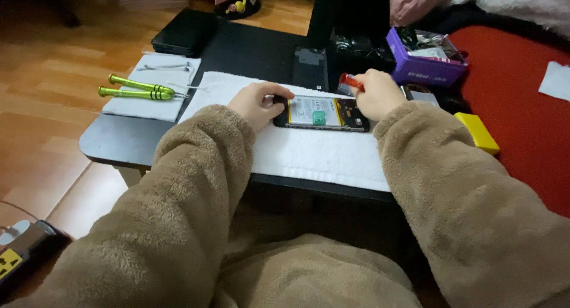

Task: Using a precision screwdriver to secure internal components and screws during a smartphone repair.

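Left hand (259, 104) steadies opened phone (322, 113); right hand (376, 95) grips red screwdriver (350, 81).

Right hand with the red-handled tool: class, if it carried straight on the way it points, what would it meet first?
Probably the opened phone: the right hand points left across it, toward the left hand. Depth is uncertain.

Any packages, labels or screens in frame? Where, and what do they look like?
Battery label: inside the opened phone between left hand and right hand; white rectangle, green patch.
Purple box: table's back right; open, small packets inside.
Yellow-black sticker: bottom left, on a dark device.
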